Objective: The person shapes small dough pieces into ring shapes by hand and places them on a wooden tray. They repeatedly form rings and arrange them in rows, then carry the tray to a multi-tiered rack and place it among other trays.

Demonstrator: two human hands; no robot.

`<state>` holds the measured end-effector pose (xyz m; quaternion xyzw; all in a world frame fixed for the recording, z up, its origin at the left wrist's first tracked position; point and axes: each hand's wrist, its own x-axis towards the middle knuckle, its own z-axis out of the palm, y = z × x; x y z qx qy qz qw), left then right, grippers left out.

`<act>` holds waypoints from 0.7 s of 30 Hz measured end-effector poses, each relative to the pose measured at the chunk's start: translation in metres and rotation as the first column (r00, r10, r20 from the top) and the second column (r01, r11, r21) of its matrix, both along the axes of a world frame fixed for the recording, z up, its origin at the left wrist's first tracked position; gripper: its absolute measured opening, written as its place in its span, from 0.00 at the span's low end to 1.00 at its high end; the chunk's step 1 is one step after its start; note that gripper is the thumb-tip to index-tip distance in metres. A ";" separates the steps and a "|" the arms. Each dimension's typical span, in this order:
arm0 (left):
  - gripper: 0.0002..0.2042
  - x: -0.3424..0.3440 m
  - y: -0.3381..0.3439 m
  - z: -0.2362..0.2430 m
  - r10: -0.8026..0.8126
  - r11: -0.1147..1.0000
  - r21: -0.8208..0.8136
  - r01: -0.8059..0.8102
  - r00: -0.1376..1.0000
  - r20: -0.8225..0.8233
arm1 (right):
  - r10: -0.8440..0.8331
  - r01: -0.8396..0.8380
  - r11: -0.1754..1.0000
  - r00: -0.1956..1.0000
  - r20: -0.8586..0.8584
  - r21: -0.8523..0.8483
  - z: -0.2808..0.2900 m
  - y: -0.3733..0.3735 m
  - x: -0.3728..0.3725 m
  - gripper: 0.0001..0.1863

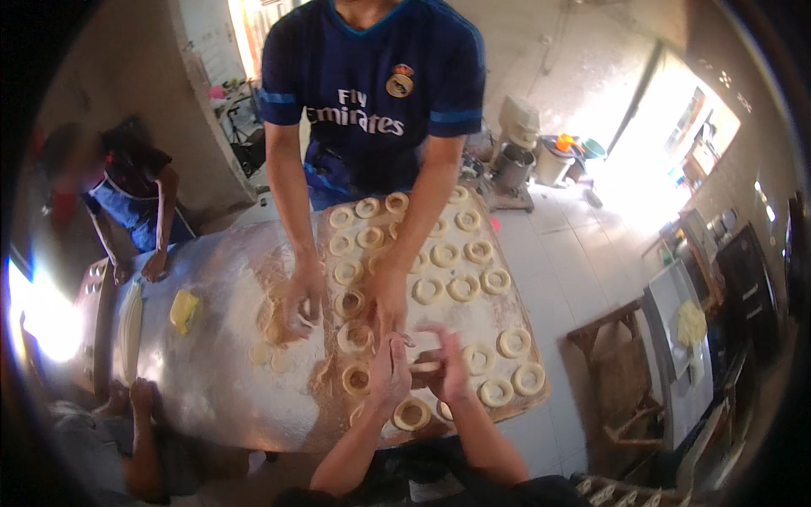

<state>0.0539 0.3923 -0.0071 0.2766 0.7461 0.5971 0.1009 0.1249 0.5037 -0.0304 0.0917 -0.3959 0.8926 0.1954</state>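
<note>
My left hand [391,376] is raised over the near part of a floured board [534,334], its fingers close together. Facing it, my right hand [449,372] has its fingers curled and smeared by motion. Between the two hands I hold a pale dough ring [425,367], seen edge-on and partly hidden. Below my hands lies another dough ring [411,414] on the board. Across from me a person in a dark blue shirt reaches in; one hand [390,296] is just beyond my left hand, and the other [304,300] holds something pale and round over the metal table.
Several raw dough rings [463,287] cover the board. On the metal table [211,372] are loose flour, flat dough discs [269,357], a yellow block [183,311] and a long dough strip [130,329]. Two more people work at the left. A wooden stand [621,372] is at right.
</note>
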 end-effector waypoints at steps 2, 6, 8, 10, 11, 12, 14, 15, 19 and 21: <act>0.16 0.010 0.012 -0.001 0.074 0.992 -0.095 -0.080 0.995 -0.066 | -0.007 0.025 0.994 0.986 0.169 -0.103 0.000 0.011 0.005 0.25; 0.15 0.010 0.020 0.000 0.005 0.989 -0.151 -0.012 0.999 -0.046 | -0.329 0.112 0.836 0.886 0.327 0.536 0.010 0.024 -0.008 0.22; 0.15 0.003 0.022 -0.002 0.069 0.995 -0.073 -0.072 0.997 -0.042 | 0.021 0.058 0.988 0.874 0.486 -0.147 0.041 0.026 0.004 0.20; 0.17 0.003 0.030 0.009 0.095 0.995 -0.002 -0.095 0.995 -0.024 | -0.182 0.000 0.941 0.841 0.509 0.338 0.031 0.032 -0.006 0.19; 0.18 0.000 0.035 0.011 0.104 0.992 -0.075 -0.102 0.994 0.018 | -0.285 -0.032 0.832 0.832 0.476 0.554 0.021 0.035 -0.013 0.18; 0.18 -0.004 0.038 0.010 0.116 0.983 -0.149 -0.106 0.991 0.060 | -0.278 -0.009 0.835 0.856 0.436 0.550 0.018 0.035 -0.023 0.17; 0.20 -0.015 0.043 0.008 0.115 0.985 -0.136 -0.104 0.990 0.079 | -0.146 -0.070 0.929 0.832 0.535 0.364 0.028 0.037 -0.034 0.17; 0.21 -0.022 0.044 0.005 0.102 0.994 -0.049 -0.100 0.993 0.052 | -0.003 -0.132 0.978 0.766 0.643 0.163 0.036 0.040 -0.037 0.17; 0.23 -0.062 0.059 -0.009 0.236 0.947 -0.221 -0.235 0.972 -0.021 | 0.000 -0.112 0.987 0.716 0.698 0.115 -0.003 0.063 -0.070 0.28; 0.23 -0.081 0.049 -0.008 0.263 0.779 -0.550 -0.302 0.953 -0.150 | -0.498 -0.033 0.702 0.691 0.524 0.711 -0.004 0.065 -0.069 0.37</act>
